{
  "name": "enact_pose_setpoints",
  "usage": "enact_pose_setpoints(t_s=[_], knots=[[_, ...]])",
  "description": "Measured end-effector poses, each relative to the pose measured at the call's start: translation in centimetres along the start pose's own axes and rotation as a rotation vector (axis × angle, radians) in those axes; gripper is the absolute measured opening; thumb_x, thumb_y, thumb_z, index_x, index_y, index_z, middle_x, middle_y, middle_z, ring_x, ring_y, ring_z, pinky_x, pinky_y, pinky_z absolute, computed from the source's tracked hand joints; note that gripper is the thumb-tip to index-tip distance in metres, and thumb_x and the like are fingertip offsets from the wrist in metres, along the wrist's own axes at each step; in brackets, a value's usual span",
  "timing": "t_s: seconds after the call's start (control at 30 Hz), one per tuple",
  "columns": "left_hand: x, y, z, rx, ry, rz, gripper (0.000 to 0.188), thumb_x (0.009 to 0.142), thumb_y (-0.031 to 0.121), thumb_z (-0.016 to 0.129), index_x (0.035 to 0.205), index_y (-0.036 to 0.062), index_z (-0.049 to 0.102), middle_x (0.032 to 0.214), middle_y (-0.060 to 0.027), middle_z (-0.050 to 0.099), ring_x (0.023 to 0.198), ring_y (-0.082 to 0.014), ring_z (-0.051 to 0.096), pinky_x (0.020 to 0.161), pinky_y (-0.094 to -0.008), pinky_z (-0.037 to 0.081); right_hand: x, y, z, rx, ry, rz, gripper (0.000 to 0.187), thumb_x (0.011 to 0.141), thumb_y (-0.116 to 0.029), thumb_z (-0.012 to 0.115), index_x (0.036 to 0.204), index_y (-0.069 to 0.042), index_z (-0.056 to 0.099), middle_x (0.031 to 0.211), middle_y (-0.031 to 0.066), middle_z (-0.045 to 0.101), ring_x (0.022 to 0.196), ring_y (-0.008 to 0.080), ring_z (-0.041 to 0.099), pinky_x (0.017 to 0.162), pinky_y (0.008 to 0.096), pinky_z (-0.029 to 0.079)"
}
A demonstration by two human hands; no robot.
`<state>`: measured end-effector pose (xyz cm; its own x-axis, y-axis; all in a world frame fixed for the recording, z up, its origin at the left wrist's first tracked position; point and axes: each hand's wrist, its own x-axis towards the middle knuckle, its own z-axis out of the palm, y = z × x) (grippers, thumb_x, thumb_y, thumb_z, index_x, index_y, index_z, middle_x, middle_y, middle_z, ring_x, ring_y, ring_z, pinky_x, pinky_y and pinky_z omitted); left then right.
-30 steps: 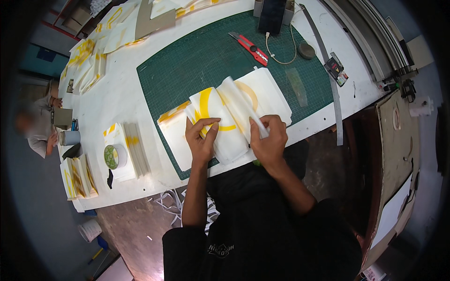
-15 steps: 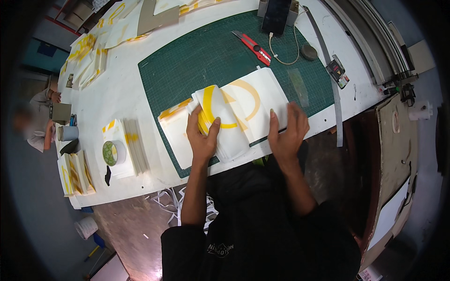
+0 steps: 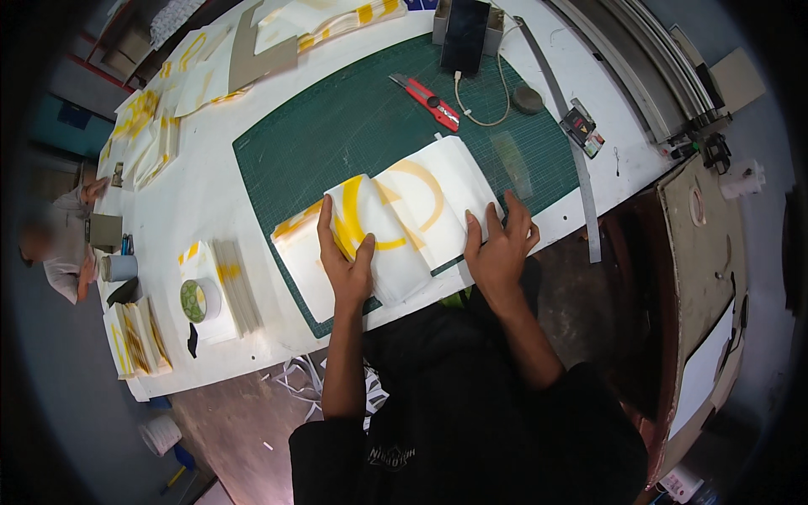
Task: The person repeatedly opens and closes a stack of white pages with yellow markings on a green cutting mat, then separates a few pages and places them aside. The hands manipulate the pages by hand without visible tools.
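A white printed sheet (image 3: 390, 268) with a bold yellow arc is folded over to the left, its loose edge slightly raised. My left hand (image 3: 345, 268) holds that edge, thumb on top and index finger along the side; its other fingers are hidden. Beneath and to the right lies a white page (image 3: 459, 181) with a paler orange arc and arrow. At its right edge rests my right hand (image 3: 501, 252), open, fingers apart and bent, gripping nothing. More white and yellow sheets (image 3: 305, 273) lie under the left side. All rest on a green cutting mat (image 3: 320, 143).
Beyond the sheets lie a red utility knife (image 3: 431, 103), a phone (image 3: 464, 38) with a white cable, a round dark puck (image 3: 528, 99) and a steel ruler (image 3: 589, 202). Left stand a tape roll (image 3: 199, 300) on stacked sheets and more paper stacks (image 3: 139, 337). Another person (image 3: 63, 244) is at far left.
My right hand has come down onto the page's right edge. My left index finger has straightened along the folded sheet, which lies flatter. The whole view has shifted slightly.
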<state>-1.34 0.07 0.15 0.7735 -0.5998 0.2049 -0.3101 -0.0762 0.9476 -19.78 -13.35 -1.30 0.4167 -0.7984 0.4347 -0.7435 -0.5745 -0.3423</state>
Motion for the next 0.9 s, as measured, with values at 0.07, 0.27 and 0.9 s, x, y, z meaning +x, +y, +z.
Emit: enact_pose_setpoints(t_s=[0.07, 0.27, 0.9], knots=[[-0.1, -0.1, 0.0, 0.017, -0.001, 0.008, 0.085, 0.081, 0.005, 0.068, 0.159, 0.0030, 0.033, 0.165, -0.0208, 0.035, 0.150, -0.0356, 0.037, 0.126, -0.0438, 0.027, 0.0, -0.1, 0.0, 0.029, 0.003, -0.009, 0.033, 0.092, -0.021, 0.073, 0.112, 0.005, 0.074, 0.141, 0.0250, 0.054, 0.131, 0.0380, 0.048, 0.106, 0.0578, 0.030], [-0.1, -0.3, 0.0, 0.024, 0.007, -0.006, 0.085, 0.080, 0.005, 0.068, 0.158, 0.0024, 0.036, 0.163, -0.0209, 0.038, 0.149, -0.0356, 0.038, 0.126, -0.0440, 0.028, 0.0, -0.9, -0.4, 0.394, 0.157, 0.042, 0.031, 0.088, -0.013, 0.078, 0.114, 0.002, 0.069, 0.127, 0.0204, 0.064, 0.117, 0.0350, 0.059, 0.102, 0.0499, 0.040], [-0.1, 0.1, 0.0, -0.033, -0.030, -0.016, 0.078, 0.083, 0.002, 0.068, 0.156, -0.0003, 0.038, 0.158, -0.0223, 0.044, 0.144, -0.0355, 0.045, 0.124, -0.0447, 0.031, 1.5, -1.1, -2.4, 0.740, 0.146, 0.073, 0.011, 0.084, 0.002, 0.077, 0.094, -0.002, 0.075, 0.100, 0.0139, 0.070, 0.091, 0.0312, 0.069, 0.084, 0.0353, 0.054]])
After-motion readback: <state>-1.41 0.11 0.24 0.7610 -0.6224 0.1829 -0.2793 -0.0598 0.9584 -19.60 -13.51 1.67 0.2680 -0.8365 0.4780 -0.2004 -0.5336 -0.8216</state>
